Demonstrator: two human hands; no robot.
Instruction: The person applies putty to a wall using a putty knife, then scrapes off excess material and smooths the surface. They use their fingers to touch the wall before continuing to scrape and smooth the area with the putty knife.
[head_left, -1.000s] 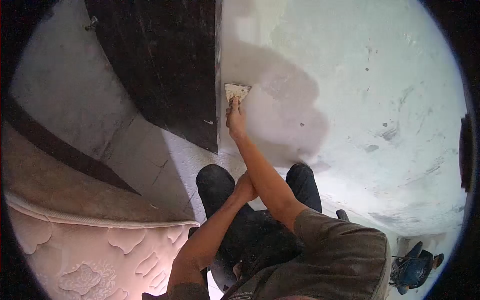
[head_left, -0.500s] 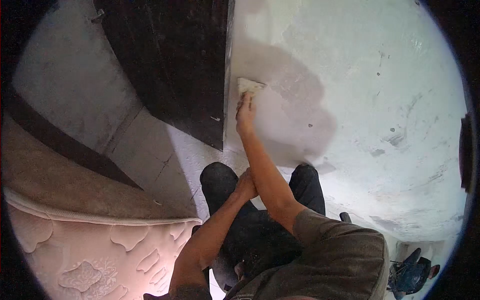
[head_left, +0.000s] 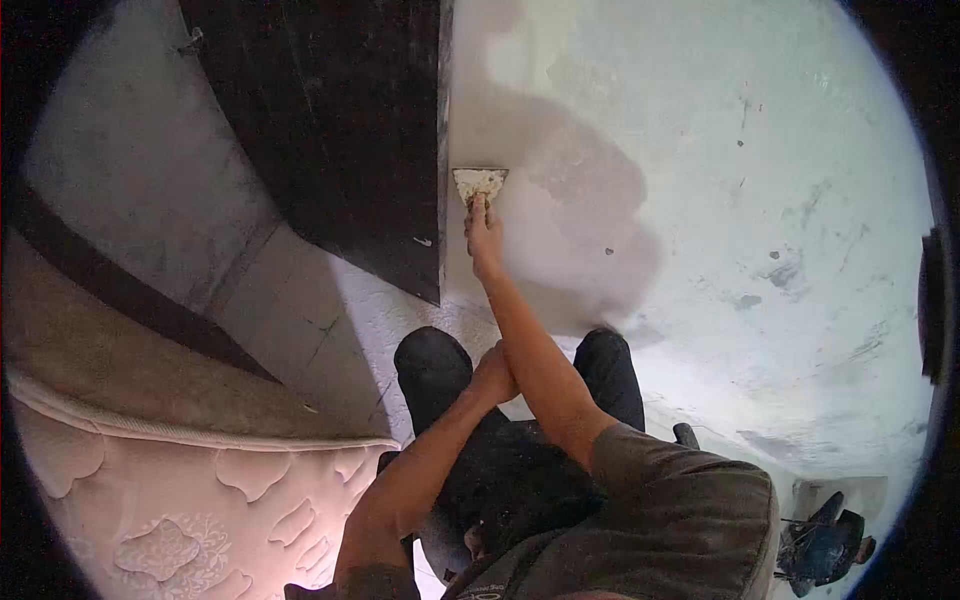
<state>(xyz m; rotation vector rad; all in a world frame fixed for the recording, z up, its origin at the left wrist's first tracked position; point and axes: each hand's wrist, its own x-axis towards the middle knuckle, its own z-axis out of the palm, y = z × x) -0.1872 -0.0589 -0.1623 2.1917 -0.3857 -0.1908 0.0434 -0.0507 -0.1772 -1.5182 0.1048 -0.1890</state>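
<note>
My right hand point(head_left: 483, 235) is closed around the handle of a putty knife point(head_left: 480, 184). Its broad blade is coated with whitish filler and lies at the pale wall point(head_left: 580, 220), close beside the edge of a dark door point(head_left: 340, 130). A smooth grey shadow and darker blotches show on the wall around it. My left hand point(head_left: 490, 378) is closed between my knees, tucked partly under my right forearm. What its fingers hold, if anything, is hidden.
A pink quilted mattress point(head_left: 200, 510) leans in at the lower left. Light floor tiles point(head_left: 300, 300) run beneath the door. Dark items point(head_left: 828, 545) sit in the corner at the lower right.
My right hand has shifted slightly left and down, and the putty knife has turned so its blade edge sits level and faces up. My left hand looks the same.
</note>
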